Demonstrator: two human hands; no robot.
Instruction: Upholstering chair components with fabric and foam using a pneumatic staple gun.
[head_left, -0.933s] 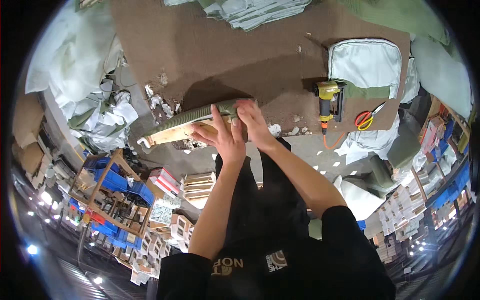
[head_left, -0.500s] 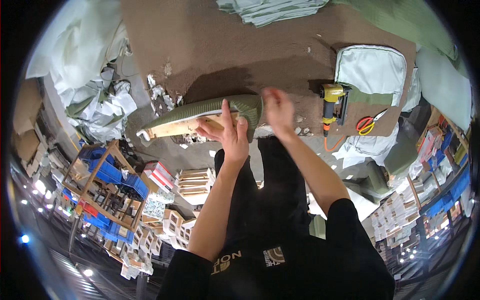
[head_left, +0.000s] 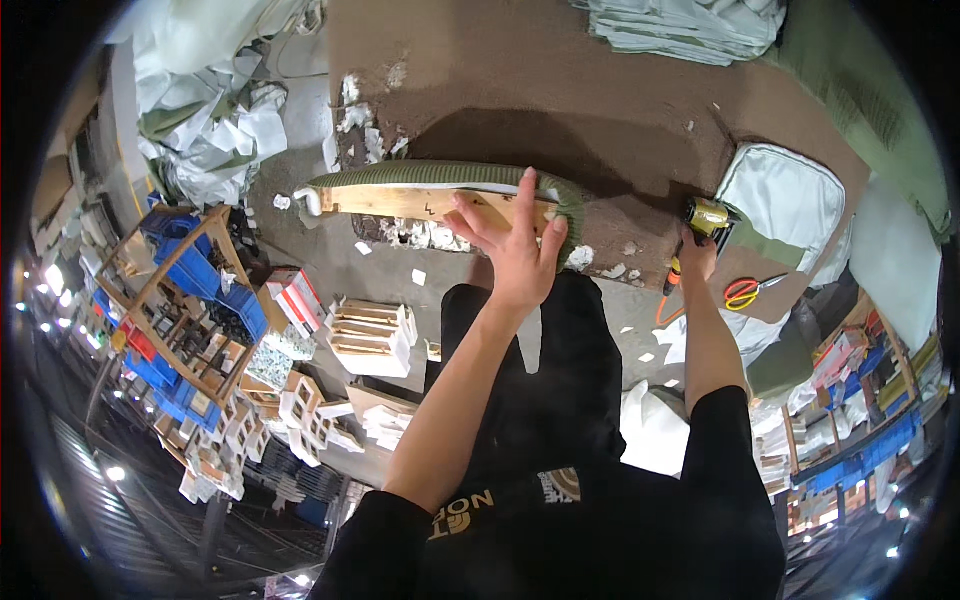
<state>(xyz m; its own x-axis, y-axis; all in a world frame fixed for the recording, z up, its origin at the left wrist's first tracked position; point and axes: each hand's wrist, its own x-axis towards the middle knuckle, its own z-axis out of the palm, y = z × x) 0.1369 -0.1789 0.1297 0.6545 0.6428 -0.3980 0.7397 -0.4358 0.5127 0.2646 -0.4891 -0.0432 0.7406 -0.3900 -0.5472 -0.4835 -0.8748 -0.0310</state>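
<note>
A long wooden piece [head_left: 400, 203] lies at the near edge of the brown table, its far side and right end wrapped in ribbed green fabric [head_left: 440, 175] with a white layer beneath. My left hand [head_left: 518, 245] rests on its right part, fingers spread, the index finger reaching the fabric's far edge and the thumb near the wrapped end. At the right, my right hand [head_left: 698, 260] is closed around the handle of a yellow and black pneumatic staple gun [head_left: 708, 216], with an orange hose [head_left: 664, 308] at its lower end. The fingers under the handle are partly hidden.
Right of the staple gun are red and yellow scissors [head_left: 745, 292] and a white and green fabric cover [head_left: 785, 195]. Stacked white fabric pieces [head_left: 685, 30] lie at the far side. White scraps [head_left: 425, 236] litter the table's edge. A rack with blue bins [head_left: 190, 265] stands left.
My right hand has moved right from beside the wrapped end and taken hold of the staple gun. My left hand stays on the wooden piece. The whole view has shifted.
</note>
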